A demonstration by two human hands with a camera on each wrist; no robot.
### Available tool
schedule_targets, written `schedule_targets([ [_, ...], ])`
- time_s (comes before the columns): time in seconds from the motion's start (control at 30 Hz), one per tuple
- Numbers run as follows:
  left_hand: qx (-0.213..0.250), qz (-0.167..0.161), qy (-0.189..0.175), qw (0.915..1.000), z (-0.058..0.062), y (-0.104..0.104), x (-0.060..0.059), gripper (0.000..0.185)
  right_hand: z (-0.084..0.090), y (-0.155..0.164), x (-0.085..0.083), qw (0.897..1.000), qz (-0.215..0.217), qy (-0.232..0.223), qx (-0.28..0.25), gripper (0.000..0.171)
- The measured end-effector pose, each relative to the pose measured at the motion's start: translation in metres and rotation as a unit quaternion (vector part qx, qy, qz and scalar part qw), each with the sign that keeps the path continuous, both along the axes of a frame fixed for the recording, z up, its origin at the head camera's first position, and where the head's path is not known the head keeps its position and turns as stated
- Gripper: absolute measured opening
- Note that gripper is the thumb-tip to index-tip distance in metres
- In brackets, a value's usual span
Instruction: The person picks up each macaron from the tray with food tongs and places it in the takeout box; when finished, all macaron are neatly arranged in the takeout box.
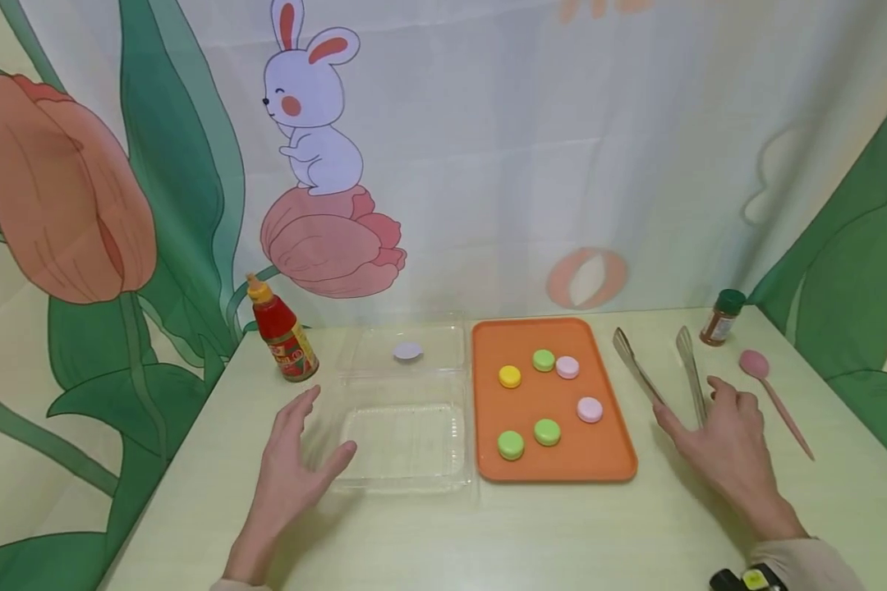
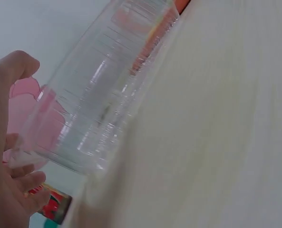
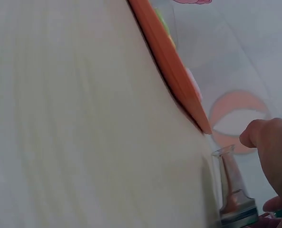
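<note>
My left hand [image 1: 296, 464] is spread, thumb apart from the fingers, at the left side of a clear plastic clamshell container [image 1: 402, 447]. The container lies with its lid opened toward the back, and the left wrist view shows its ribbed wall [image 2: 95, 95] beside the fingers. Over a pair of metal tongs [image 1: 691, 369] hovers my right hand [image 1: 732, 443], thumb by one arm and fingers by the other. In the right wrist view the thumb [image 3: 255, 135] is apart from the tongs [image 3: 233, 185]. An orange tray [image 1: 532, 402] between the hands bears several green, pink and yellow macarons [image 1: 547, 432].
A red sauce bottle [image 1: 284, 332] with a yellow cap stands at the back left. Toward the back right are a green-capped spice jar [image 1: 722, 318] and a pink spoon [image 1: 776, 402]. A printed curtain [image 1: 473, 164] hangs behind the table.
</note>
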State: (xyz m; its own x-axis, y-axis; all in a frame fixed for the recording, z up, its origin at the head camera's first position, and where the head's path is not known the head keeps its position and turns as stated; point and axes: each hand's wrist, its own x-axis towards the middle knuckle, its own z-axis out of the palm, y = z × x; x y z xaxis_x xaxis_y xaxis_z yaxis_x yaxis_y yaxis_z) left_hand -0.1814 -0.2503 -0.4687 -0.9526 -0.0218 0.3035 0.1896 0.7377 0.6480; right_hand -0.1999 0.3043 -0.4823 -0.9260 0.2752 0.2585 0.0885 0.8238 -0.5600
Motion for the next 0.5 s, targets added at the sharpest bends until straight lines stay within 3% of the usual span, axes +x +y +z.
schedule_targets([
  [0.2, 0.018, -0.019, -0.034, 0.9991, -0.016, 0.0, -0.001, 0.099, -0.013, 0.003, -0.008, 1.0, -0.009, -0.002, 0.028, 0.103],
  [0.33, 0.017, -0.032, -0.039, 0.9986, -0.019, 0.0, 0.0, 0.1, -0.02, 0.003, -0.01, 0.999, -0.004, -0.004, 0.037, 0.098],
  [0.5, 0.01, -0.031, -0.069, 0.9971, -0.018, 0.0, 0.002, 0.109, -0.024, 0.006, -0.01, 0.999, -0.003, -0.004, 0.034, 0.091],
])
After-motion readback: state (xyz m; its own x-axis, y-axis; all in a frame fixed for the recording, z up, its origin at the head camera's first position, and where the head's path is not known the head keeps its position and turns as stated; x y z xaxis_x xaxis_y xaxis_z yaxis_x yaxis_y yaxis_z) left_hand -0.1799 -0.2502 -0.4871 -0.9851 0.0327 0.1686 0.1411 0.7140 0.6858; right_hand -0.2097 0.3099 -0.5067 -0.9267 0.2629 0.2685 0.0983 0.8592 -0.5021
